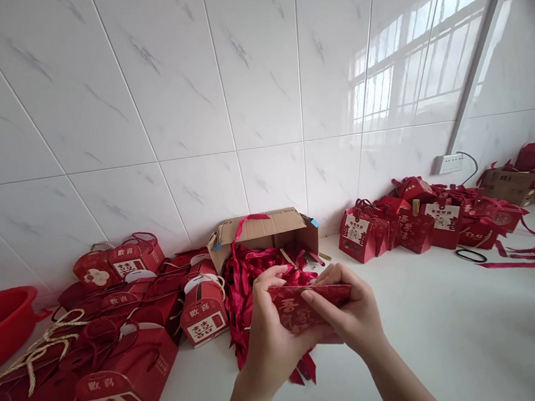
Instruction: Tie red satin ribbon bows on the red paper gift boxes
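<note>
A dark red printed paper box with pale gold characters is held up over the white counter, just in front of a heap of red ribbons. My left hand grips its left side, fingers behind it. On its right side and top edge, my right hand is closed, the thumb lying across the front. The box's far side and base are hidden by my hands. Behind it, the ribbons spill out of an open cardboard box lying against the wall.
Red gift boxes with cord handles crowd the left, near a red plastic basin. Finished-looking red bags line the wall at right. A black ring and loose ribbon lie on the white counter. A socket strip is on the wall.
</note>
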